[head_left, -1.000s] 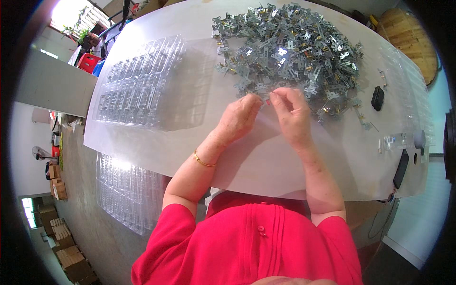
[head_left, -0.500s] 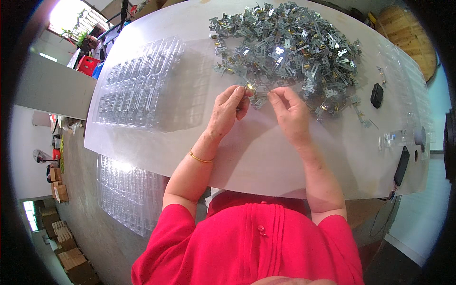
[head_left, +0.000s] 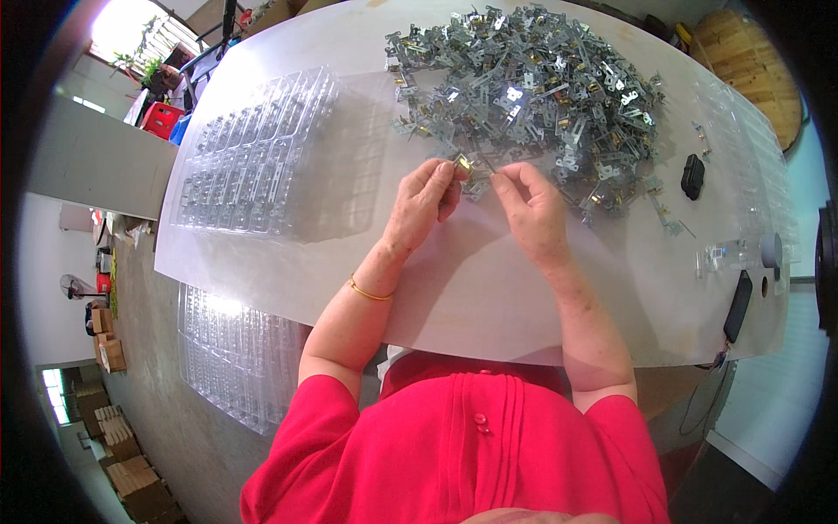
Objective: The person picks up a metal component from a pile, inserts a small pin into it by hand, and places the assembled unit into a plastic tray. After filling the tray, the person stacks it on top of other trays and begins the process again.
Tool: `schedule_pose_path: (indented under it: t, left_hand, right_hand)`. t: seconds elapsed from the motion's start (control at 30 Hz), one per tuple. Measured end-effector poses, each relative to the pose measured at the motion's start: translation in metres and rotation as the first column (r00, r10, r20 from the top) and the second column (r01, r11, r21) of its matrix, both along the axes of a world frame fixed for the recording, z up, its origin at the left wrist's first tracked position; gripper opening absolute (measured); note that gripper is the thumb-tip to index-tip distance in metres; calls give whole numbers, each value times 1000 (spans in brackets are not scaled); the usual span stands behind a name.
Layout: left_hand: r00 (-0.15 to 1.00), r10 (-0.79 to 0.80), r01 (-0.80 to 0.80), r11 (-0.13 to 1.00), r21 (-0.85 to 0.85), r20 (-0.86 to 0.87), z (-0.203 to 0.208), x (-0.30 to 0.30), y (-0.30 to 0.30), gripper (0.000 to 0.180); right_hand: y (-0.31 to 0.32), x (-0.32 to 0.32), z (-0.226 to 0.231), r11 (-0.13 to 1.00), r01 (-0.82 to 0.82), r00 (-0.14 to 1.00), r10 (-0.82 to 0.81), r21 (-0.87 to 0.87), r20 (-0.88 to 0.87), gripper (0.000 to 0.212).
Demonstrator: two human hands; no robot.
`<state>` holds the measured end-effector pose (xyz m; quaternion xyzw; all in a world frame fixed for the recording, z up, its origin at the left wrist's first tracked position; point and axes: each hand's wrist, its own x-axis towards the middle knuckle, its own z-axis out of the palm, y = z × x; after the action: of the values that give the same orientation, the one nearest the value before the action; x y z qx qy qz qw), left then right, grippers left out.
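At the near edge of a big heap of small stamped metal parts (head_left: 532, 87), both my hands are raised close together. Thumb and fingers of my left hand (head_left: 422, 203) pinch a small brass-and-silver metal part (head_left: 464, 163). My right hand (head_left: 534, 212) is closed in a pinch on a thin metal piece (head_left: 490, 169), just right of the brass part. Whether the two pieces touch is too small to tell. To the left of my left hand lies a clear plastic tray (head_left: 253, 157) with metal parts in its rows of pockets.
More clear trays (head_left: 236, 354) are stacked low at the left, below the table edge. On the table's right are a black object (head_left: 692, 175), a clear bottle (head_left: 738, 254), a long black device (head_left: 738, 306) and more clear trays (head_left: 742, 157). Stray parts (head_left: 668, 210) lie beside the heap.
Both hands have shifted very slightly, and the brass part in my left hand has tilted and moved a little to the right. Both pinches are kept.
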<state>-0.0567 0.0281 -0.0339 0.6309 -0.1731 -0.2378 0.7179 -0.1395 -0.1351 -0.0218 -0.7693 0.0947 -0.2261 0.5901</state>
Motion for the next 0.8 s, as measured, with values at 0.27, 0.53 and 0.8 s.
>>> schedule_pose_path:
  t: [0.27, 0.53, 0.8]
  left_hand:
    - [971, 52, -78, 991, 106, 234, -3, -1, 0, 31]
    - [918, -33, -38, 985, 170, 395, -4, -4, -2, 29]
    - [923, -97, 2, 969, 247, 373, 1, -5, 0, 29]
  right_hand:
    - [0, 0, 1, 1000, 2, 1000, -2, -29, 2, 9]
    - [-9, -2, 8, 960, -104, 967, 159, 259, -201, 12]
    - [-22, 2, -1, 759, -202, 932, 342, 618, -116, 17]
